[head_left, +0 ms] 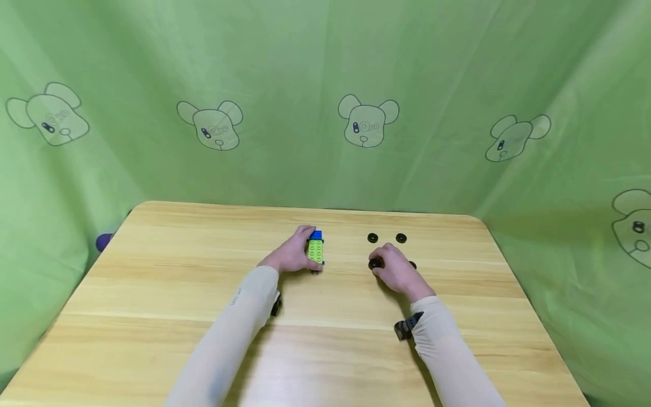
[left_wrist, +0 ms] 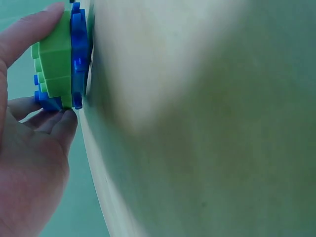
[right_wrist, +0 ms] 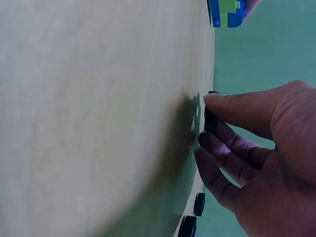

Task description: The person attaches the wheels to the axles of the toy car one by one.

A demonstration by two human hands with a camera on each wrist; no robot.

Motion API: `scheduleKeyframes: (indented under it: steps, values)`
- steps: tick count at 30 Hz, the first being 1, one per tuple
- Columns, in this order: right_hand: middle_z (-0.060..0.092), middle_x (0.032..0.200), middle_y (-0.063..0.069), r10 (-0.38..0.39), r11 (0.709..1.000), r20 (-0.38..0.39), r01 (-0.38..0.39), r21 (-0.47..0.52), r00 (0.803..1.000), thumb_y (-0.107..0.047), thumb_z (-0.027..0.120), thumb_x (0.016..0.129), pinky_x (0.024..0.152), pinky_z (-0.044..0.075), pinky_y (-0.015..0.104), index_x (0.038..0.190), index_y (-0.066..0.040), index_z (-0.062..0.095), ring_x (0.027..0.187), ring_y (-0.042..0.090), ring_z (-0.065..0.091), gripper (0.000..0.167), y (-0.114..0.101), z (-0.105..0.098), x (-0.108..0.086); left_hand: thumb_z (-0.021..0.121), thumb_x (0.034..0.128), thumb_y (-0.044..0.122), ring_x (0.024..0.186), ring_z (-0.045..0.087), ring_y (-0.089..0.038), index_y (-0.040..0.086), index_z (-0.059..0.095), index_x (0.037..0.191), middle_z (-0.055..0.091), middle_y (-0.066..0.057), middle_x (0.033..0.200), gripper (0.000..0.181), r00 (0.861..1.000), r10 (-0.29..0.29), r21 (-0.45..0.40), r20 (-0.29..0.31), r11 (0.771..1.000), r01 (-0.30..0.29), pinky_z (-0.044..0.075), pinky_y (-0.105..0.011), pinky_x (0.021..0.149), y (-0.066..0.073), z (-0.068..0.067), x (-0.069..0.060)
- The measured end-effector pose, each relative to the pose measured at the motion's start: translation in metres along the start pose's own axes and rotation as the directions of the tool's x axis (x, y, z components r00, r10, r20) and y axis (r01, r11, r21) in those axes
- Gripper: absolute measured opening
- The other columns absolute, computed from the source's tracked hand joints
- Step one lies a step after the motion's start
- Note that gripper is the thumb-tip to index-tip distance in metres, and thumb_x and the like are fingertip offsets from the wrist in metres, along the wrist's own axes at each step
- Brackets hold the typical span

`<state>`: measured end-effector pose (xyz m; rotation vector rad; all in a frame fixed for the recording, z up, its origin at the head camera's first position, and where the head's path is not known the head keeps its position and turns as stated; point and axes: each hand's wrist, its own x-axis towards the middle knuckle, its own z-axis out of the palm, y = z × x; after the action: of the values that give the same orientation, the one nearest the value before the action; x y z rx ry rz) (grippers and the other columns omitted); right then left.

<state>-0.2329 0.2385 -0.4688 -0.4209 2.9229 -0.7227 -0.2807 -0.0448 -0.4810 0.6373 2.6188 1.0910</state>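
Observation:
Near the middle of the table, my left hand (head_left: 294,252) grips a toy car body (head_left: 316,250) of lime-green and blue building blocks by its two ends. Small blue pegs stick out along the side of its blue base, as the left wrist view shows. To the right, my right hand (head_left: 400,272) pinches a black toy wheel (right_wrist: 211,112) between thumb and fingers, just off the tabletop. Two more black wheels (head_left: 373,238) (head_left: 401,238) lie flat beyond that hand. Another wheel (head_left: 413,264) is partly hidden behind it.
The light wooden table (head_left: 325,350) has rounded far corners. A green curtain (head_left: 290,56) with printed bear heads hangs behind it and on both sides. Beyond the left edge a purple object (head_left: 104,242) shows.

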Motion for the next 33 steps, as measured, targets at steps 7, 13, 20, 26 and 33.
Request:
scheduleKeyframes:
  steps: [7,13,20,26,33]
  values:
    - [0.055,0.111,0.014,-0.013,1.000,-0.021,0.013,0.026,1.000,-0.005,0.069,0.090,0.095,0.046,0.048,0.118,0.001,0.063,0.104,0.030,0.055,0.030,-0.004,-0.002,-0.003,0.090,0.0717,0.025,0.136,0.035,-0.033,0.000,0.021,0.154,0.024,-0.014,0.155,0.110,1.000,0.005,-0.048,-0.028,0.999,-0.007,0.025,-0.041,0.115,0.006,0.000,-0.006]
    - [0.055,0.112,0.013,-0.016,0.999,-0.039,0.017,0.035,0.999,-0.007,0.068,0.091,0.096,0.046,0.049,0.120,0.001,0.063,0.105,0.031,0.055,0.031,-0.007,-0.004,-0.005,0.089,0.0718,0.026,0.136,0.035,-0.031,0.003,0.023,0.154,0.025,-0.012,0.154,0.108,0.998,0.018,-0.068,-0.057,0.997,-0.022,0.024,-0.042,0.115,0.010,-0.002,-0.012]
    - [0.055,0.115,0.013,-0.037,0.998,-0.048,0.039,0.057,0.998,-0.008,0.069,0.091,0.096,0.048,0.050,0.123,0.001,0.061,0.108,0.033,0.056,0.035,-0.014,-0.007,-0.010,0.089,0.0716,0.022,0.135,0.035,-0.029,0.005,0.023,0.154,0.021,-0.010,0.154,0.107,0.994,0.052,-0.087,-0.097,0.994,-0.061,0.026,-0.041,0.114,0.017,-0.003,-0.021]
    - [0.055,0.117,0.012,-0.054,0.997,-0.062,0.058,0.055,0.997,-0.010,0.069,0.091,0.096,0.047,0.049,0.124,0.000,0.061,0.108,0.031,0.055,0.036,-0.021,-0.009,-0.014,0.088,0.0702,0.007,0.110,0.053,-0.027,0.003,0.022,0.154,0.020,-0.008,0.154,0.107,0.991,0.082,-0.253,-0.104,0.962,-0.106,0.052,-0.032,0.091,0.022,0.000,-0.027]
    - [0.055,0.118,0.011,-0.065,0.996,-0.062,0.068,0.052,0.996,-0.012,0.070,0.090,0.097,0.047,0.050,0.125,0.000,0.061,0.109,0.031,0.055,0.038,-0.026,-0.010,-0.016,0.087,0.0714,0.004,0.102,0.052,-0.025,0.006,0.020,0.155,0.026,-0.007,0.151,0.107,0.995,0.056,-0.332,-0.078,0.940,-0.079,0.055,-0.028,0.080,0.020,0.006,-0.032]
